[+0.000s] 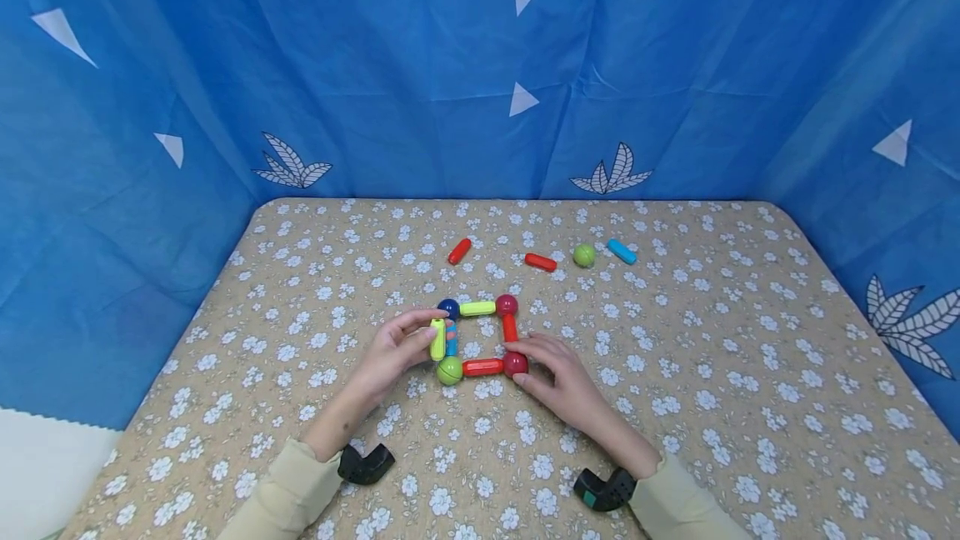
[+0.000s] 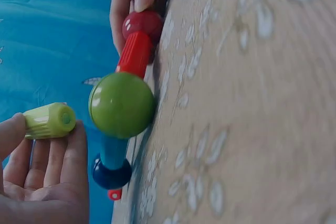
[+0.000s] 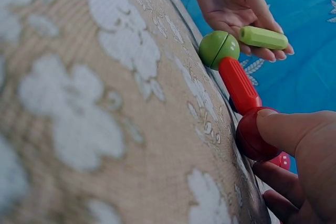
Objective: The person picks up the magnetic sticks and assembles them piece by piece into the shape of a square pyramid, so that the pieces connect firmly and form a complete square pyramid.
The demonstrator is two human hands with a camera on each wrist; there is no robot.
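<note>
A square of magnetic rods and balls lies on the table. Its corners are a dark blue ball [image 1: 448,308], a far red ball [image 1: 507,304], a near red ball [image 1: 515,363] and a green ball [image 1: 450,370]. Between them run a yellow-green rod [image 1: 477,307], two red rods [image 1: 483,367] and a blue rod [image 1: 452,338]. My left hand [image 1: 393,350] holds a loose yellow-green rod [image 2: 51,121] between thumb and fingers, raised beside the square's left side. My right hand [image 1: 561,379] grips the near red ball [image 3: 256,136], its thumb on top.
Beyond the square lie a red rod [image 1: 460,251], a second red rod [image 1: 540,262], a green ball [image 1: 583,255] and a blue rod [image 1: 622,252]. A flowered cloth [image 1: 705,340] covers the table. Blue curtains [image 1: 420,65] hang behind and at the sides.
</note>
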